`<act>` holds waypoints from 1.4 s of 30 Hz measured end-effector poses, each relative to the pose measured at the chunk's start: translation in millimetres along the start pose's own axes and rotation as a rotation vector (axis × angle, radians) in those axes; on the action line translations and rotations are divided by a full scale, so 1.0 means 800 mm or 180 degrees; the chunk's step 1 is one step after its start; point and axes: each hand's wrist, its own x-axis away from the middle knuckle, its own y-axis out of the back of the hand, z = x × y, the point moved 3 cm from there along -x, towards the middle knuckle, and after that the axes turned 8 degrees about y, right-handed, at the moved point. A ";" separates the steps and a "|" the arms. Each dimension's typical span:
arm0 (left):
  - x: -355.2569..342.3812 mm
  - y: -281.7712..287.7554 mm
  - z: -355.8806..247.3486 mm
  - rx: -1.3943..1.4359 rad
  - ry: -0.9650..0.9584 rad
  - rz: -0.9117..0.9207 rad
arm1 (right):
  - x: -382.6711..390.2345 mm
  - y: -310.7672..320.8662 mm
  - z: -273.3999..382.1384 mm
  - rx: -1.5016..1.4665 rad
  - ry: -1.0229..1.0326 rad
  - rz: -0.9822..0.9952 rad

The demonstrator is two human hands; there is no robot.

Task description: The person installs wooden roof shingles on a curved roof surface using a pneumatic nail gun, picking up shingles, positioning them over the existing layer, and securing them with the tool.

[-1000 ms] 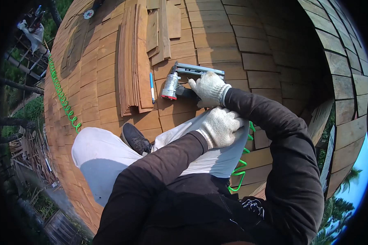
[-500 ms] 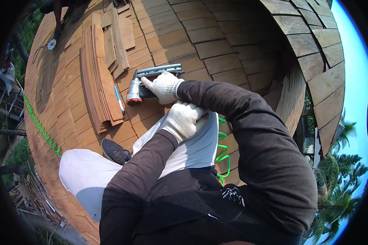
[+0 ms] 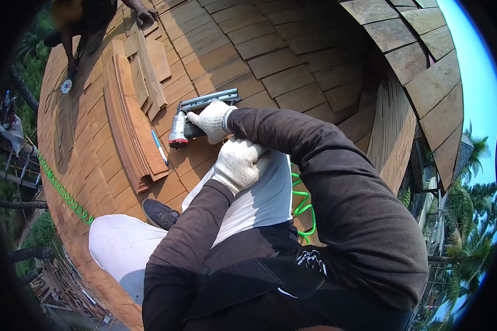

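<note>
White-gloved right hand (image 3: 211, 121) wrapped round nail gun (image 3: 180, 127) at my 11 o'clock; left hand (image 3: 239, 164) curled just below, can't tell if gripping anything. Co-worker's hand (image 3: 147, 16) now showing farther out, also 11ish. My grip's unchanged, nailing seems paused.

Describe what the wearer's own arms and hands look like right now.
The left hand and right hand wear matching off-white, coarse-textured knit gloves. Long, creased, brownish-black sleeves reach down to the gloves; I can make out no markings on them.
</note>
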 end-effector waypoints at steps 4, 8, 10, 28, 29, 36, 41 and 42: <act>-0.001 0.001 -0.007 0.0029 -0.0013 -0.0007 | -0.007 -0.024 -0.011 -0.0069 0.0110 -0.0004; 0.000 -0.002 -0.002 0.0012 -0.0023 0.0028 | -0.009 -0.022 -0.011 -0.0102 0.0098 0.0019; 0.003 -0.002 0.000 -0.0080 0.0027 0.0091 | -0.009 -0.022 -0.009 -0.0027 0.0129 -0.0023; 0.007 0.007 -0.006 -0.0184 0.0045 0.0139 | -0.009 -0.016 -0.004 -0.0026 0.0150 -0.0093; 0.006 0.005 -0.007 -0.0167 0.0049 0.0126 | -0.005 -0.012 -0.003 -0.0066 0.0128 -0.0047; 0.004 0.006 -0.009 -0.0184 -0.0033 0.0119 | -0.007 -0.021 -0.008 -0.0028 0.0151 -0.0069; 0.001 0.007 -0.011 -0.0167 -0.0003 0.0146 | -0.005 -0.016 -0.008 -0.0069 0.0067 0.0072; 0.000 0.007 -0.012 -0.0146 0.0002 0.0131 | -0.004 -0.016 -0.009 -0.0076 0.0063 0.0061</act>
